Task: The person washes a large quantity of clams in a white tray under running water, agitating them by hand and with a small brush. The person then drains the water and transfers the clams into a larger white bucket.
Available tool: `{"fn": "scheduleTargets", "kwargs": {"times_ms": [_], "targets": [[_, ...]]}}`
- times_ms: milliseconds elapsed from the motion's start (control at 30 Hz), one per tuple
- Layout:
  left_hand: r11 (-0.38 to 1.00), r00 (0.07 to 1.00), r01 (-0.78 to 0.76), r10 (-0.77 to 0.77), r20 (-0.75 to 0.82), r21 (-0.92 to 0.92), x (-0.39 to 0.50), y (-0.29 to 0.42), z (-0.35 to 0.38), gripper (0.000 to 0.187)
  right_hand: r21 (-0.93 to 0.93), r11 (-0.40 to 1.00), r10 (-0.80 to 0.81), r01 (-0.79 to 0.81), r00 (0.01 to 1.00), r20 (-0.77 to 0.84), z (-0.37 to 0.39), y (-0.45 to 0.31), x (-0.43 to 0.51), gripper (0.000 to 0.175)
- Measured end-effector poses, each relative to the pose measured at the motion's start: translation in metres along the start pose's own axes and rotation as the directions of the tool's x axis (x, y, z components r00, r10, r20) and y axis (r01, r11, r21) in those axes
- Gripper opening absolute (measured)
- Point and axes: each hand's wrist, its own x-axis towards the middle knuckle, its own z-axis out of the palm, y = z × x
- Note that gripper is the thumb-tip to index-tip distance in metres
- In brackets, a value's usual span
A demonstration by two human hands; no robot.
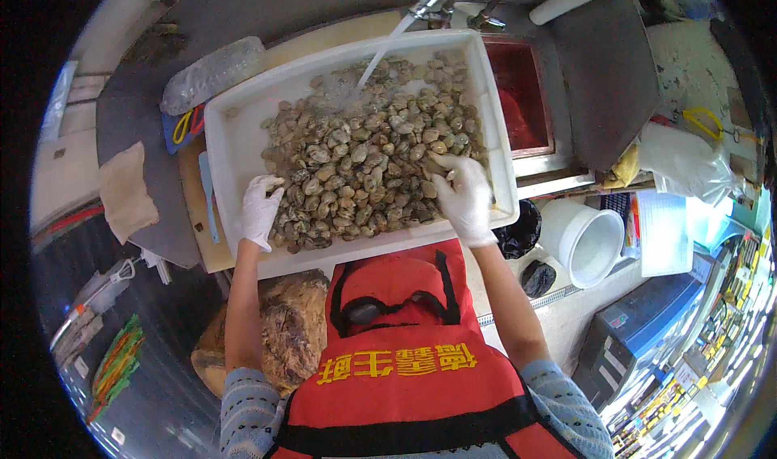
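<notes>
A heap of clams in the shell (352, 167) fills much of a white plastic tub (240, 137). Water streams onto the heap's far side from a metal faucet (428, 0). Both hands wear white gloves. My left hand (262, 210) is at the near left of the heap, fingers curled by the shells; whether it grips one cannot be told. At the right side of the heap, my right hand (464, 195) reaches in among the clams with thumb and fingers apart; its fingertips touch shells and are partly hidden, so its hold is unclear.
Right of the tub is a red basin (519, 95). A clear plastic bottle (212, 73) lies behind its left side, and a light blue tool (208, 198) lies beside it. Below right stand a white bucket (592, 246) and a black-lined bin (519, 231). A wooden block (291, 325) stands below the tub.
</notes>
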Motion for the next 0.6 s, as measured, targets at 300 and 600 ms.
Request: {"fn": "scheduleTargets", "kwargs": {"times_ms": [300, 600], "targets": [[0.992, 0.992, 0.113, -0.116, -0.048, -0.061, 0.012, -0.018, -0.012, 0.023, -0.234, 0.688, 0.589, -0.687, 0.717, -0.373, -0.15, 0.056, -0.126, 0.05], [0.609, 0.843, 0.446, -0.532, 0.079, -0.656, 0.121, -0.058, 0.002, 0.051, 0.032, 0.993, 0.107, -0.11, 0.992, 0.067, -0.032, 0.058, 0.072, 0.042]]}}
